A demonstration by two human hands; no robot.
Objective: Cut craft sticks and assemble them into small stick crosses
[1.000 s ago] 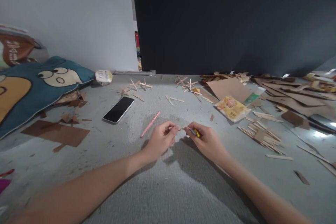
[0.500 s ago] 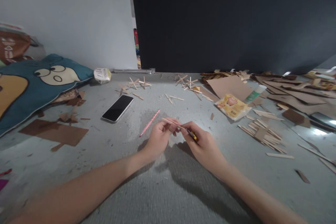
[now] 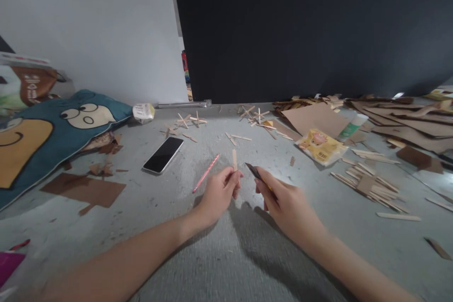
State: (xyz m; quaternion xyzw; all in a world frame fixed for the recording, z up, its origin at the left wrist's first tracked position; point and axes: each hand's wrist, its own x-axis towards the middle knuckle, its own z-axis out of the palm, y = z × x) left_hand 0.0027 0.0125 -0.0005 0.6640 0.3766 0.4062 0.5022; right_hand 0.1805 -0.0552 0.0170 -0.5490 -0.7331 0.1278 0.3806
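Observation:
Between the fingers of my left hand point(image 3: 221, 193) is a flat wooden craft stick point(image 3: 234, 158), its end pointing up and away from me. My right hand point(image 3: 283, 200) is closed around a yellow utility knife point(image 3: 268, 184), whose dark blade point(image 3: 252, 169) points up and left, a short way from the stick without touching it. Left of my left hand, a pink patterned pencil point(image 3: 205, 173) lies on the grey table point(image 3: 198, 264). Beyond, two loose craft sticks point(image 3: 241, 138) form an open V.
A smartphone point(image 3: 163, 155) lies left of the pencil. Crossed sticks point(image 3: 193, 120) stand further back. To the right are a yellow packet point(image 3: 321, 146), a glue stick point(image 3: 353, 127) and a pile of craft sticks point(image 3: 368, 184). A blue cushion point(image 3: 71, 127) and brown cardboard point(image 3: 85, 189) lie left.
My hands have moved apart. The stick has swung from pointing left to upright in my left hand, and the knife has drawn off to the right, its blade showing. The view has shifted slightly.

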